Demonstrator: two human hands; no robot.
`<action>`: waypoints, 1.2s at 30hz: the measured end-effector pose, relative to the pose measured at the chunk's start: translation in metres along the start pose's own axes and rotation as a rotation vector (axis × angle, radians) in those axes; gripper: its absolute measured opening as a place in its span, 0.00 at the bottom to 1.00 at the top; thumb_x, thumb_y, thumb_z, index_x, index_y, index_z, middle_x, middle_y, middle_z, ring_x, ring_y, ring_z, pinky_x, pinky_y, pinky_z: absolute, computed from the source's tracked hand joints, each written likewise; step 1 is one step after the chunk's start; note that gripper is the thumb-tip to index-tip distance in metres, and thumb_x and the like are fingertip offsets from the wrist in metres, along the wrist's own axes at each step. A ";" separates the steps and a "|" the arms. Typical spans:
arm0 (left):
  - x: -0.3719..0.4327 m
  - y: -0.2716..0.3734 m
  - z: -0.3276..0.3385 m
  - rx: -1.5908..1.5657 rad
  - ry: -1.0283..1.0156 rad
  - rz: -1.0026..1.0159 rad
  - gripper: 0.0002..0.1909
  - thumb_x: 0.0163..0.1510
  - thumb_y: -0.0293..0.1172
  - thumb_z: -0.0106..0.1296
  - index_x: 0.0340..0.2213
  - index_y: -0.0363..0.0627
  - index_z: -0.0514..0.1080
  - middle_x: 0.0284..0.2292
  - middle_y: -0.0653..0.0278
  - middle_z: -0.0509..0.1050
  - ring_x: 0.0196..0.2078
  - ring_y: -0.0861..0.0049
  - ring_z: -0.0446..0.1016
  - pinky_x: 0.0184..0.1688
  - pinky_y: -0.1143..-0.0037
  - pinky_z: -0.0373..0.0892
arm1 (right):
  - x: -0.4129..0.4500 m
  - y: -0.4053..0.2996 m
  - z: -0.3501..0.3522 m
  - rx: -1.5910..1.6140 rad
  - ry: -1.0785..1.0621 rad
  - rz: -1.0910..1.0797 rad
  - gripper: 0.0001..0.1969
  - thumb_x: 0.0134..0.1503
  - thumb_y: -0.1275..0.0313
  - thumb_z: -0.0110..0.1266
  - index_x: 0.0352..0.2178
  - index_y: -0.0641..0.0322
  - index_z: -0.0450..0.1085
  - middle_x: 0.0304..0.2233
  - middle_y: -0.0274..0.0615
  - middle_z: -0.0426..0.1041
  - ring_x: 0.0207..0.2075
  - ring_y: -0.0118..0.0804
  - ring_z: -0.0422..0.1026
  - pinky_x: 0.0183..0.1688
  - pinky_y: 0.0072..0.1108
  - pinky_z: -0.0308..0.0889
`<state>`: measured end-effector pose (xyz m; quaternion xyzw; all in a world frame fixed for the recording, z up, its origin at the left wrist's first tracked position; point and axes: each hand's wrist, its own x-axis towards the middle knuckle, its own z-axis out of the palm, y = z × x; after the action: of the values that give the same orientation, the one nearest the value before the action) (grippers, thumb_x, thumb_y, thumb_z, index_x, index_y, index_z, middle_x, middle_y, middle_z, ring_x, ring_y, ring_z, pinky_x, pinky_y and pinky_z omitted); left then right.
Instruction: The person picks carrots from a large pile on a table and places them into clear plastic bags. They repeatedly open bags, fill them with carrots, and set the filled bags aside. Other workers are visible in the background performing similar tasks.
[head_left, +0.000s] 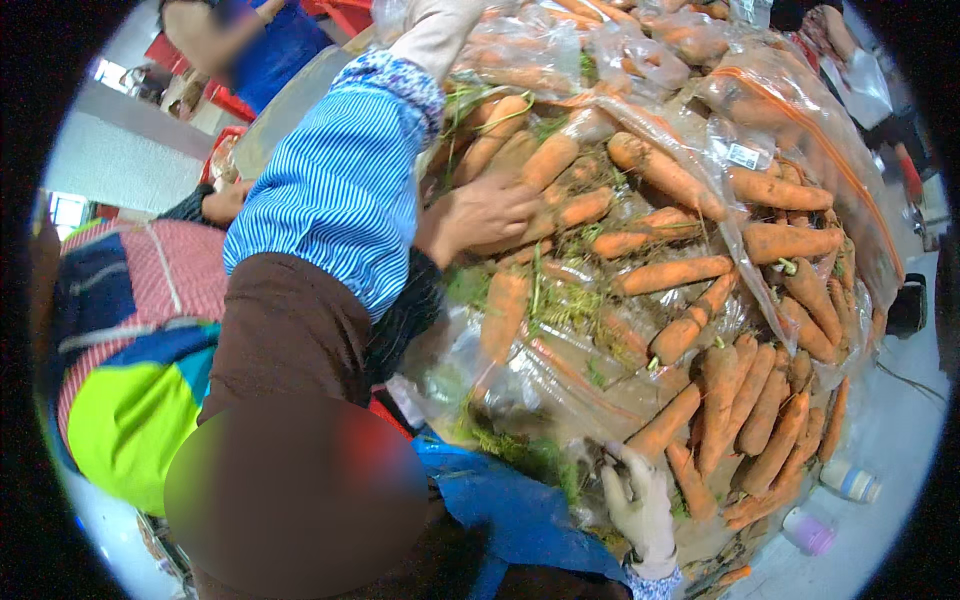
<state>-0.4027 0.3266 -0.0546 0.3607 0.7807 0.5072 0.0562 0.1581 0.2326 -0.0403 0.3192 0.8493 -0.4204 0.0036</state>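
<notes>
My left hand, in a pale glove below a blue-striped sleeve, reaches to the top edge of the view. Its fingers are cut off there, beside bagged carrots. Lower right, my right hand, also gloved, has bent fingers at the edge of a clear plastic bag with an orange strip. Whether it grips the film is unclear. Soil-covered carrots lie in a row just beyond this hand. Carrot greens are strewn beside the bag.
A co-worker's bare hand rests among loose carrots. A large open bag with an orange zip edge holds carrots on the far side. Two jars, one purple-lidded and one white, stand near the pile. Another person is at upper left.
</notes>
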 end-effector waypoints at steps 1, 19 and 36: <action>-0.010 0.012 0.005 -0.009 0.006 0.008 0.24 0.54 0.43 0.53 0.48 0.40 0.71 0.39 0.59 0.76 0.39 0.72 0.73 0.43 0.71 0.70 | 0.001 -0.001 0.004 0.013 -0.047 -0.018 0.14 0.55 0.75 0.55 0.44 0.62 0.71 0.34 0.51 0.76 0.34 0.49 0.76 0.37 0.31 0.69; -0.412 0.096 -0.027 0.673 -0.633 -0.054 0.36 0.51 0.33 0.52 0.59 0.37 0.53 0.52 0.41 0.65 0.46 0.49 0.73 0.47 0.58 0.70 | -0.089 0.028 0.050 0.235 -0.203 -0.045 0.16 0.56 0.73 0.54 0.46 0.68 0.70 0.37 0.59 0.76 0.41 0.52 0.77 0.44 0.32 0.70; -0.451 0.034 -0.041 0.526 -0.363 -0.246 0.17 0.52 0.40 0.55 0.39 0.41 0.71 0.35 0.45 0.75 0.40 0.49 0.74 0.44 0.61 0.70 | -0.100 0.025 0.048 0.194 -0.213 0.006 0.17 0.56 0.71 0.54 0.46 0.67 0.70 0.39 0.61 0.75 0.41 0.55 0.76 0.44 0.33 0.70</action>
<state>-0.0734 0.0233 -0.1323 0.3502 0.8997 0.2055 0.1600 0.2391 0.1551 -0.0614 0.2742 0.7984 -0.5322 0.0643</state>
